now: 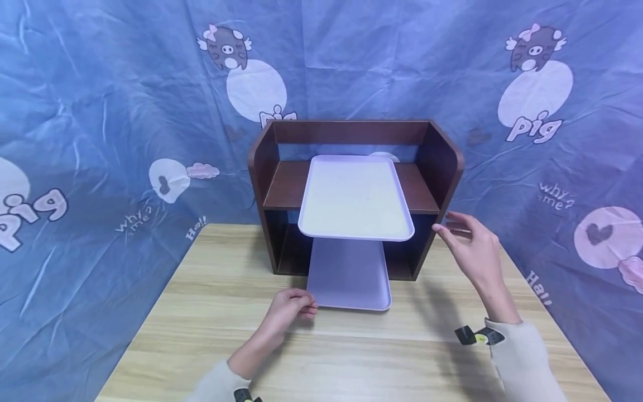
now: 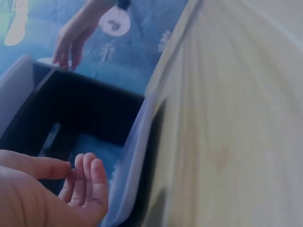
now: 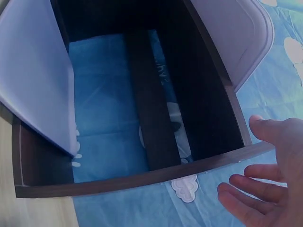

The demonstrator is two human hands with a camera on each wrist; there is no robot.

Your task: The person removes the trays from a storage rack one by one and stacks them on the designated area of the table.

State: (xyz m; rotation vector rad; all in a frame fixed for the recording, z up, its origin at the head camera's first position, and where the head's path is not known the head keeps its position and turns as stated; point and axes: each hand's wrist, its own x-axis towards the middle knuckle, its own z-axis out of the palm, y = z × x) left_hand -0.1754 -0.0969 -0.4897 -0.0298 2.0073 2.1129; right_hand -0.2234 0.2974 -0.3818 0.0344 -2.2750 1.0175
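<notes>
We saw the lower tray [image 1: 349,273] in the bottom compartment of the dark rack [image 1: 351,133] and the upper tray [image 1: 356,195] on its shelf, both jutting out front. We judged the placing done, with perhaps only straightening left. The left hand [image 1: 291,308], loosely curled by the lower tray's corner, seemingly held nothing; the right hand [image 1: 474,245], fingers apart, hung empty beside the rack.

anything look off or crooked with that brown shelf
The upper tray and lower tray both stick out past the front of the brown shelf, so neither sits fully inside. No spill or damage shows.
</notes>
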